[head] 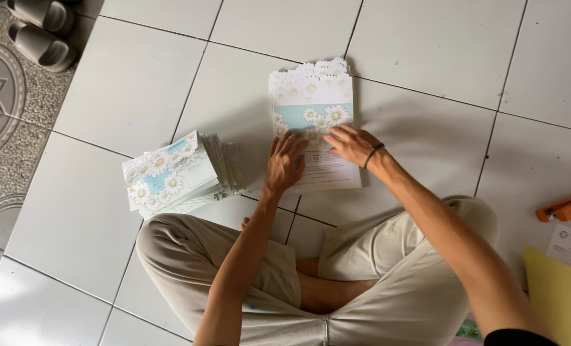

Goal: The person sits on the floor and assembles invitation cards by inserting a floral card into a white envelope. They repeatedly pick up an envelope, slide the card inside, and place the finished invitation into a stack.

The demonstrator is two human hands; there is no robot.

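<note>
Head view: sitting cross-legged on the white tiled floor [131, 83]. Left hand [284, 163] flat, fingers spread, pressing the left edge of a daisy-print card [314, 115] lying straight ahead. Right hand [352, 144], wristband on, fingers curled loosely onto the card's middle, gripping nothing. Stack of matching cards [173, 173] just left of the knee. Orange stapler [564, 207] far right, grey sandals [41, 29] top left.

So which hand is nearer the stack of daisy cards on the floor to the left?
Left. The left hand rests on the open card, just right of the stack of daisy cards. The right hand lies farther right on that same card.
</note>
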